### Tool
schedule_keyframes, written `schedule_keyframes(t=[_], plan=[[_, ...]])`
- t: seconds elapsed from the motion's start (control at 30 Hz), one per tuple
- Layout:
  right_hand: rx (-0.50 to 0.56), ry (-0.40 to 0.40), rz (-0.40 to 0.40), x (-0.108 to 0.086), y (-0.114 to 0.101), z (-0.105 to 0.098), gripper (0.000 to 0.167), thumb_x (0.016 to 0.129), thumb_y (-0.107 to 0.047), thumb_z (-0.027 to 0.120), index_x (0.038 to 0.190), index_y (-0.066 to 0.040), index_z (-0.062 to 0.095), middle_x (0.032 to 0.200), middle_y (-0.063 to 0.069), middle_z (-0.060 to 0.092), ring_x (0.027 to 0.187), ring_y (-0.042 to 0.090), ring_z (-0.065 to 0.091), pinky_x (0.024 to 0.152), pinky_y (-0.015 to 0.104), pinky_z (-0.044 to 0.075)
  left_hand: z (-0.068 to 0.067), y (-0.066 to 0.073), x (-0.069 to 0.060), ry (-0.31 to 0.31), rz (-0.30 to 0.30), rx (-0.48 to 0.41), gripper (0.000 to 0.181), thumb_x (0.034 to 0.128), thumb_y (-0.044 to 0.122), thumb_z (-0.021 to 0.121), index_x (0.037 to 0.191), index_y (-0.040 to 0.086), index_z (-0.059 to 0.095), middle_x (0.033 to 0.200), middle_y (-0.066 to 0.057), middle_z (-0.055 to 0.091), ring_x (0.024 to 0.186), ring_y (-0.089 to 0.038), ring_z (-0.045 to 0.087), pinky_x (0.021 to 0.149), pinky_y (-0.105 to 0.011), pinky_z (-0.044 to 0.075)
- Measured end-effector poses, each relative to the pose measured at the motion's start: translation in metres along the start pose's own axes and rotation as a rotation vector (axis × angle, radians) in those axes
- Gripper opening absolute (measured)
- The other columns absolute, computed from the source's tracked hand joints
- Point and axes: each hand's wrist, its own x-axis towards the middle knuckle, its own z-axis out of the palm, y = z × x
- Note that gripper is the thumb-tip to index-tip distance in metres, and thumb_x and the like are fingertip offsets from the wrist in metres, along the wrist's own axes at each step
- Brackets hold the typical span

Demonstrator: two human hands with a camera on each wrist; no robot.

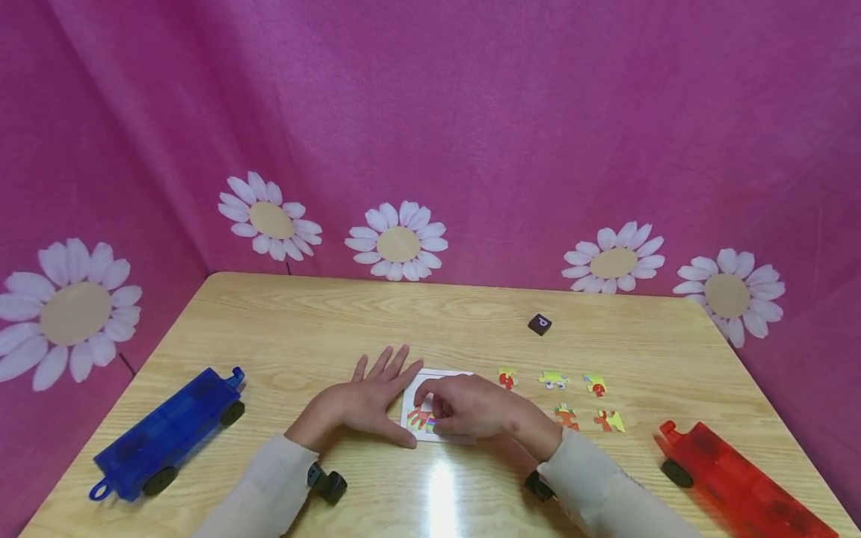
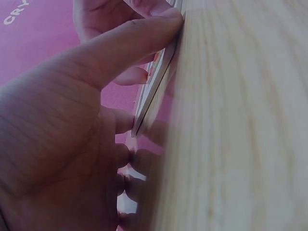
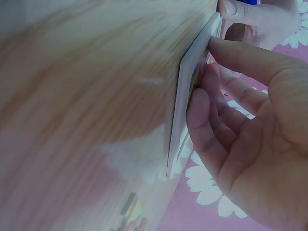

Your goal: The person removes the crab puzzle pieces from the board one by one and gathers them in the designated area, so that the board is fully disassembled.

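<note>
A small white-framed jigsaw puzzle board [image 1: 437, 371] lies flat on the wooden table in the head view. Orange and multicoloured pieces [image 1: 421, 419] fill part of its lower left. My left hand [image 1: 368, 403] is spread at the board's left side, with the thumb at its near left corner. Over the board, my right hand [image 1: 474, 407] has curled fingers touching the puzzle. In the right wrist view its thumb [image 3: 240, 55] rests at the board's edge, and the fingertips hide most of the colourful area. Whether a piece sits between them is hidden.
Several loose yellow and red puzzle pieces [image 1: 554, 379] lie right of the board. A black square tile [image 1: 540, 323] with a white letter is farther back. A blue toy trailer [image 1: 168, 433] stands left, a red one [image 1: 747, 482] right. A pink flowered curtain [image 1: 471, 149] hangs behind.
</note>
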Motion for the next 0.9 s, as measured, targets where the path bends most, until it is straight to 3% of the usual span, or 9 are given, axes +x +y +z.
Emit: schedule_keyframes(t=[0.27,0.53,0.7,0.9], plan=[[0.000,0.037,0.006,-0.002,-0.004,0.002,0.036,0.089,-0.007,0.077,0.117,-0.018,0.057,0.074,-0.010,0.059,0.068,0.005,0.055,0.063,0.027,0.047,0.000,-0.001,0.001,-0.005,-0.008,0.008,0.121,0.0785,0.069,0.077,0.167,0.020,0.011,0.172,-0.007,-0.011,0.155,-0.029,-0.017,0.117,-0.060,-0.015],[-0.076,0.131,0.027,-0.004,-0.010,0.005,0.026,0.088,-0.014,0.075,0.112,-0.019,0.067,0.096,-0.007,0.060,0.083,0.007,0.057,0.076,0.030,0.051,0.000,-0.003,0.000,-0.010,0.014,-0.005,0.121,0.0799,0.068,0.077,0.167,0.018,0.008,0.171,-0.008,-0.014,0.154,-0.030,-0.019,0.116,-0.061,-0.016],[-0.035,0.195,-0.011,-0.003,-0.013,0.004,0.003,0.099,-0.019,0.068,0.100,-0.022,0.068,0.088,-0.016,0.060,0.077,0.002,0.056,0.071,0.028,0.050,0.000,-0.003,-0.001,-0.012,0.020,-0.005,0.121,0.0807,0.067,0.076,0.167,0.016,0.009,0.171,-0.010,-0.013,0.154,-0.032,-0.018,0.116,-0.062,-0.014],[-0.001,0.222,-0.007,0.000,-0.015,0.004,0.012,0.101,-0.021,0.067,0.090,-0.026,0.066,0.076,-0.019,0.059,0.068,0.002,0.054,0.064,0.026,0.047,0.000,-0.002,-0.001,-0.008,0.034,-0.015,0.121,0.0812,0.066,0.076,0.167,0.014,0.009,0.171,-0.012,-0.013,0.154,-0.033,-0.018,0.116,-0.063,-0.013]])
